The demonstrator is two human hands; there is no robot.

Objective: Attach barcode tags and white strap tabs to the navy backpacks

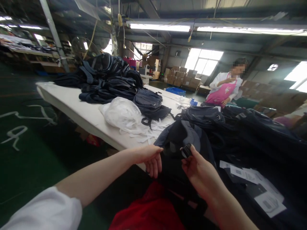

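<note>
A dark backpack (203, 143) stands right in front of me at the table's edge, its grey padded side showing. My right hand (195, 161) pinches a small black buckle (186, 150) in front of the backpack. At the backpack's left side is my left hand (153, 159), its fingers curled downward and the thumb pointing right; whether it grips any of the dark fabric is hidden. White strips (146, 132) and a white plastic bag (123, 113) lie on the white table (96, 123) beyond my left hand.
Dark backpacks (107, 78) are piled at the table's far left. More dark bags (263, 134) fill the right, with white printed tags (268, 201) on them. A person in a pink apron (222, 91) stands across the table. A blue crate (176, 91) sits behind.
</note>
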